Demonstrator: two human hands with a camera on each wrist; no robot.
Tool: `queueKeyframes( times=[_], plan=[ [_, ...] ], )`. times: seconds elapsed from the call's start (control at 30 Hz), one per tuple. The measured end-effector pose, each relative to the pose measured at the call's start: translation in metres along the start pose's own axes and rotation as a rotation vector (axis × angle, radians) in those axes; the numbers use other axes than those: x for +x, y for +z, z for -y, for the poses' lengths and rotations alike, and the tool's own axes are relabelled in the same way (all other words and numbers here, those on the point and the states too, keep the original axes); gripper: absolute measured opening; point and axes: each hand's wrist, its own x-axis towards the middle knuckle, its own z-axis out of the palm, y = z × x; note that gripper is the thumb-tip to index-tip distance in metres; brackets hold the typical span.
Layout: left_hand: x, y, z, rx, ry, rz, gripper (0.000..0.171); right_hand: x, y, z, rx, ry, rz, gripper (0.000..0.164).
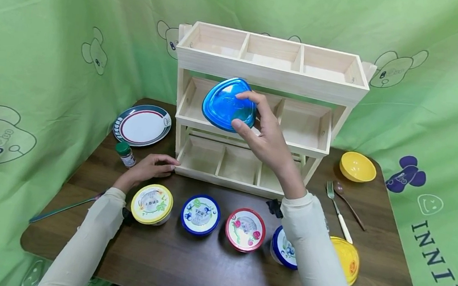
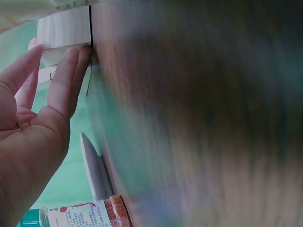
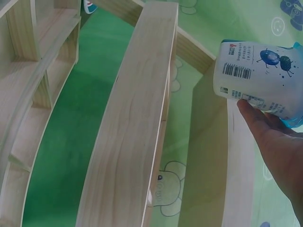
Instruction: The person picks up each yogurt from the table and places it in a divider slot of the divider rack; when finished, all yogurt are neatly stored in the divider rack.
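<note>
My right hand (image 1: 268, 140) holds a blue-lidded plastic tub (image 1: 228, 106) in front of the middle tier of a wooden three-tier rack (image 1: 272, 80). The right wrist view shows this tub (image 3: 258, 78) from the side, white with a barcode and blue printed figures, the fingers (image 3: 255, 118) at its wall. Down at the left, my left hand (image 1: 152, 168) has its fingertips at the front left corner of the rack's lowest tray (image 1: 225, 182). In the left wrist view its fingers (image 2: 61, 85) reach to the wooden corner, holding nothing.
Before the rack stand lidded tubs: yellow (image 1: 152, 203), blue (image 1: 200, 215), red (image 1: 245, 230) and another blue one (image 1: 285, 249). Left are a plate (image 1: 142, 125) and a spice jar (image 1: 125, 154). Right are a yellow bowl (image 1: 357, 167), fork (image 1: 338, 213), spoon (image 1: 349, 205) and yellow lid (image 1: 346, 260).
</note>
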Motion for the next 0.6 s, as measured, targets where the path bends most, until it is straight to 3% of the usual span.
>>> queueKeyframes(
  times=[0.6],
  plan=[
    [-0.002,0.002,0.000,-0.001,0.025,-0.004,0.036,0.017,0.016,-0.015,0.019,-0.024,0.035,0.068]
  ],
)
